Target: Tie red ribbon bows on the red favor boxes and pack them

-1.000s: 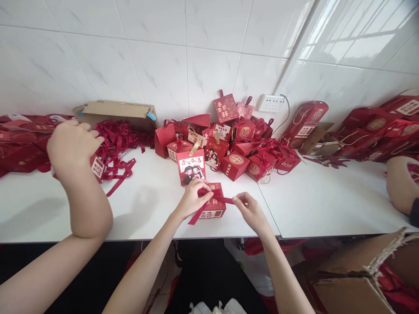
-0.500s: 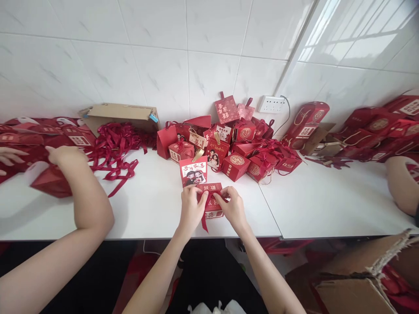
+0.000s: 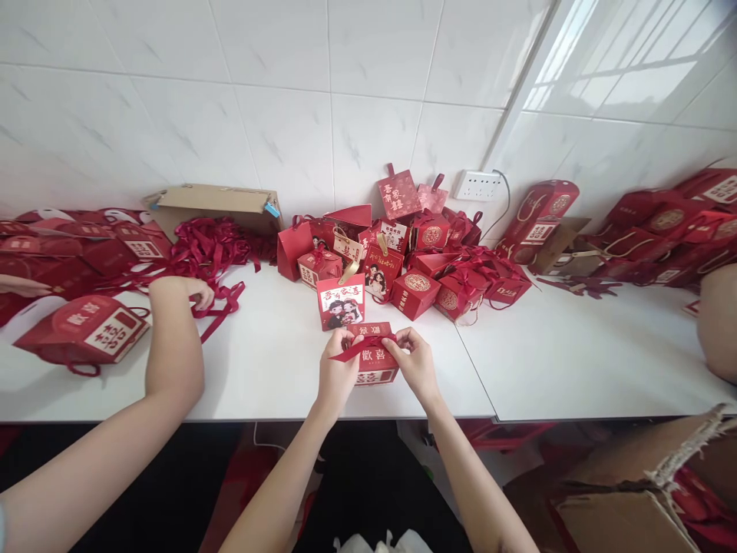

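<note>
A small red gift box (image 3: 375, 367) with pale printed characters rests on the white table in front of me. Across its top runs a dark red ribbon (image 3: 373, 342). My left hand (image 3: 338, 370) pinches the ribbon at the box's left side, and a loose end sticks out leftward over its thumb. On the other side, my right hand (image 3: 415, 361) grips the ribbon between thumb and fingers. Just behind the box stands a red card with a cartoon couple (image 3: 341, 304). The exact shape of the knot is partly hidden by my fingers.
Red gift boxes (image 3: 414, 293) crowd the back middle. A co-worker's hand (image 3: 187, 292) reaches to the ribbon heap (image 3: 213, 242) at left, beside another red box (image 3: 86, 330). A power strip (image 3: 477, 185) hangs on the wall. A torn carton (image 3: 627, 491) stands lower right.
The ribbon end that hung down the box's front now points left, and the box's printed front shows more. The co-worker's hand at left moved from their box to the ribbon heap.
</note>
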A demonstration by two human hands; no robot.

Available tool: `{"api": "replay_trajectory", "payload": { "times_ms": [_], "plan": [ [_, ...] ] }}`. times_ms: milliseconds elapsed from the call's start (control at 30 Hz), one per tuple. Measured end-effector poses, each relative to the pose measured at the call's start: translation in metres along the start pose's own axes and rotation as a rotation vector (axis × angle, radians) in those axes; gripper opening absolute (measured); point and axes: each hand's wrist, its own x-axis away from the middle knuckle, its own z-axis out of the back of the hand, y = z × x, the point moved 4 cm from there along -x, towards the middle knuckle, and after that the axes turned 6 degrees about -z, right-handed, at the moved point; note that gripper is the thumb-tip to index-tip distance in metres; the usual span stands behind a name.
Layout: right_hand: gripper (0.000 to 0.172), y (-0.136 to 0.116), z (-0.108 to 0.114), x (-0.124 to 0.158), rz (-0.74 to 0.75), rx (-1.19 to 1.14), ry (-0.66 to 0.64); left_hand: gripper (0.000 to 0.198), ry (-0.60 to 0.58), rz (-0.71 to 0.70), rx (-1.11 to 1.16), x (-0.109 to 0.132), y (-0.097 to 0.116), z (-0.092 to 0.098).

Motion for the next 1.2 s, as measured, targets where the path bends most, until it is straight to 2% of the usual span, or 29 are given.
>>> {"api": "replay_trajectory", "payload": {
  "times_ms": [133,200,267,333,400,467,533,567,667,800,867,933,1067,1200],
  "plan": [
    [0.023,-0.023,0.008,0.007,0.284,0.162,0.132,0.016,-0.037,0.008,0.088,-0.003,-0.003,0.000],
    [0.020,-0.035,0.008,0.011,0.402,0.251,0.086,0.015,-0.038,-0.024,0.088,-0.004,-0.003,0.002],
    [0.024,-0.038,0.010,0.014,0.428,0.323,0.030,0.022,-0.027,-0.136,0.037,-0.005,0.002,0.007],
    [0.034,-0.033,0.016,0.013,0.334,0.348,0.013,0.035,-0.045,-0.294,-0.049,-0.005,0.009,0.011],
    [0.039,-0.021,0.022,0.009,0.132,0.327,-0.052,0.031,-0.098,-0.403,-0.131,-0.006,0.016,0.012],
    [0.037,-0.010,0.022,0.008,-0.066,0.303,-0.195,0.014,-0.141,-0.425,-0.162,-0.010,0.018,0.012],
    [0.036,-0.005,0.021,0.008,-0.159,0.283,-0.327,0.016,-0.146,-0.404,-0.110,-0.018,0.019,0.012],
    [0.035,-0.005,0.022,0.007,-0.173,0.271,-0.354,0.019,-0.137,-0.386,-0.064,-0.023,0.019,0.014],
    [0.035,-0.007,0.042,-0.003,-0.187,0.226,-0.266,0.023,-0.061,-0.289,0.044,-0.039,0.015,0.031],
    [0.039,-0.012,0.088,-0.025,-0.191,0.151,-0.062,0.031,0.093,-0.192,0.078,-0.062,0.014,0.071],
    [0.038,-0.021,0.098,-0.037,-0.188,0.038,-0.076,0.034,0.101,-0.204,0.111,-0.071,0.024,0.083],
    [0.036,-0.037,0.091,-0.047,-0.169,-0.144,-0.186,0.037,0.035,-0.236,0.142,-0.077,0.040,0.084],
    [0.033,-0.081,0.048,-0.059,-0.148,-0.461,-0.426,0.040,-0.136,-0.337,0.182,-0.081,0.079,0.064],
    [0.034,-0.109,0.007,-0.064,-0.183,-0.617,-0.500,0.039,-0.262,-0.343,0.224,-0.080,0.099,0.045]
  ]
}}
